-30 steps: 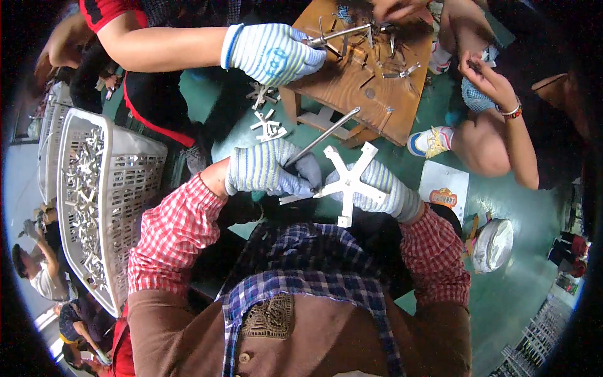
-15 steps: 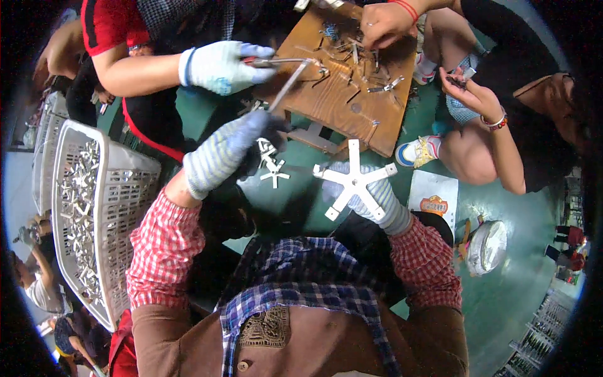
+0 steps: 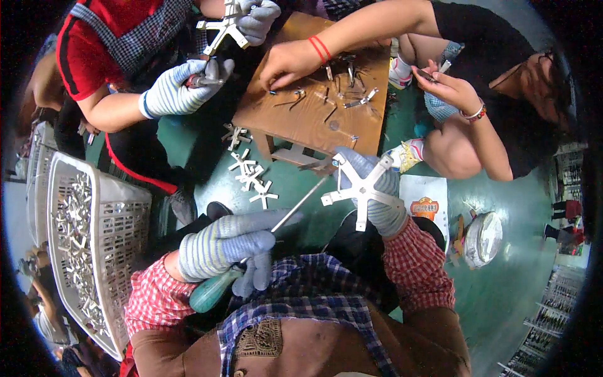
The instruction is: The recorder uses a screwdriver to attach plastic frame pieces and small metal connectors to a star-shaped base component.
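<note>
The left hand [image 3: 229, 248] holds a screwdriver [image 3: 211, 291], its green handle under the palm and its fingers stretched loosely along the shaft. The right hand [image 3: 382, 188] grips a white five-armed piece [image 3: 362, 189] from behind, its face turned up. The shaft slants from the left hand toward the right one, its tip near the piece's far left arm; whether they touch, I cannot tell.

Half a second ago the left hand was farther out, its shaft pointing at the table; now it sits closer to the body and the green handle shows. The piece has turned as well: an arm that pointed straight ahead is replaced by one pointing back at the wearer.

Beyond the left hand, loose star pieces [image 3: 252, 180] lie on the floor, and to its left stands a white basket [image 3: 119, 220] full of similar ones. Ahead of the right hand is the wooden table [image 3: 314, 129]. A co-worker's bare hand [image 3: 292, 65] has moved to its left side, while another co-worker's gloved hand [image 3: 182, 89] has brought a red-handled tool [image 3: 200, 80] off the table to a star-shaped part [image 3: 225, 28].
</note>
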`<state>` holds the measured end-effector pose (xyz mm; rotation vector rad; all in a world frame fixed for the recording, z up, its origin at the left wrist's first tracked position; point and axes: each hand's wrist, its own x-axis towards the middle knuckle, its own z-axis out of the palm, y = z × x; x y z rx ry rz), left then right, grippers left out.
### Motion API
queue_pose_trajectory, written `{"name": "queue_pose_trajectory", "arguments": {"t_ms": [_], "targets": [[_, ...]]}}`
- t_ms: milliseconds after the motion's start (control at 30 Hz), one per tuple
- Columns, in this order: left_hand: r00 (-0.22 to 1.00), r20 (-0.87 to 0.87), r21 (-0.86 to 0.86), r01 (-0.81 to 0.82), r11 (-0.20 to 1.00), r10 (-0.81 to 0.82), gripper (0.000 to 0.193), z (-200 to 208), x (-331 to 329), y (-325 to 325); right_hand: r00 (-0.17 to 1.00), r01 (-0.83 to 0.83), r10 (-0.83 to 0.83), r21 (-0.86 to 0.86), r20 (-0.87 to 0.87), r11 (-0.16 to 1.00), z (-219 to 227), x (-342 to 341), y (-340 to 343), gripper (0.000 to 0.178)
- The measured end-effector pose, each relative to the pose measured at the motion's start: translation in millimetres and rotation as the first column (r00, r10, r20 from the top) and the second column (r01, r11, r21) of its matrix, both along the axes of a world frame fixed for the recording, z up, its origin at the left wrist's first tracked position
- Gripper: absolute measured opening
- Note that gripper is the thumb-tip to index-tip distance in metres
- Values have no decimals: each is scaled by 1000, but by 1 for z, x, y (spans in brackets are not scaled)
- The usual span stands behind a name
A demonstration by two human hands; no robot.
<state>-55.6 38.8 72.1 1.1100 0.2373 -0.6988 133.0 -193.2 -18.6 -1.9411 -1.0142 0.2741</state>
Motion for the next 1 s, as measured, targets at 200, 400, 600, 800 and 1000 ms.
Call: {"name": "queue_pose_trajectory", "arguments": {"t_ms": [200, 400, 600, 800, 1000], "targets": [[1000, 11, -36, 13, 999, -13, 49, 4, 4, 3, 939, 77, -46, -79, 341, 994, -35, 9, -6, 43], [1000, -10, -48, -3, 999, 3, 47, -1, 3, 2, 842, 97, -4, -143, 540, 985, -22, 8, -4, 43], [1000, -20, -45, -13, 999, 13, 46, -4, 3, 1, 759, 51, 119, -241, 640, 969, -8, 6, -3, 42], [1000, -2, 13, -27, 1000, 27, 47, -1, 5, -2, 717, 34, 139, -233, 683, 972, -2, 10, -3, 49], [1000, -7, -23, -29, 999, 29, 47, -6, 4, 0, 670, 99, 150, -288, 727, 952, 14, 6, -2, 48]]}}
